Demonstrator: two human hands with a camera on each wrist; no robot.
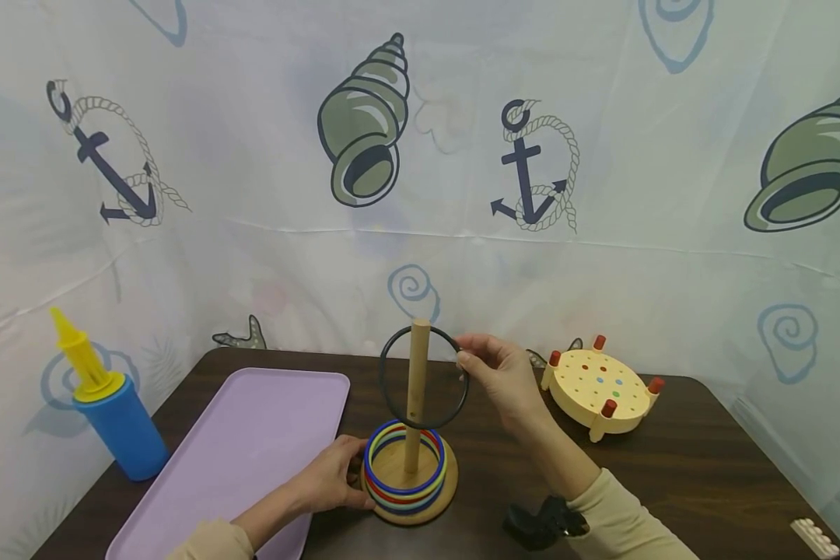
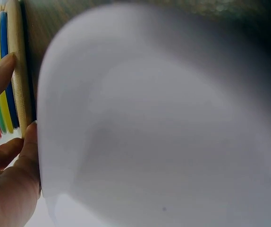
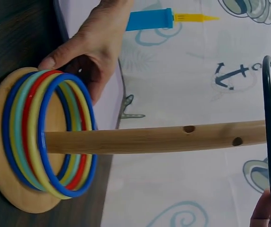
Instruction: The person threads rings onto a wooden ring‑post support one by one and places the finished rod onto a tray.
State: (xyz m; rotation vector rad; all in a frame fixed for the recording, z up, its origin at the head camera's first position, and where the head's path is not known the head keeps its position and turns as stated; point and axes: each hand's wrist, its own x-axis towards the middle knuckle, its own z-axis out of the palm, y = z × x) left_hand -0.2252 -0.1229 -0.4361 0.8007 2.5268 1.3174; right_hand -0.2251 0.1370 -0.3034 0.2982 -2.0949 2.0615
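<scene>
A wooden ring-toss stand has an upright peg (image 1: 418, 381) on a round base (image 1: 450, 486). Stacked low around the peg are several coloured rings (image 3: 33, 113) in blue, yellow, red and light green. My left hand (image 1: 329, 476) holds the stand's left side, thumb in front and other fingers round behind; the left wrist view shows fingertips against the base's rim (image 2: 20, 71). Between thumb and fingers, my right hand (image 1: 504, 377) pinches a black ring (image 1: 430, 427). This ring is tilted around the upper part of the peg, above the stack.
A lilac tray (image 1: 273, 420) lies left of the stand. Beyond it stands a blue and yellow pump (image 1: 122, 428). At the right are a cream pegged disc (image 1: 598, 389) and a small white studded block (image 1: 815, 538). A patterned curtain (image 1: 287, 272) hangs behind the dark table (image 1: 672, 474).
</scene>
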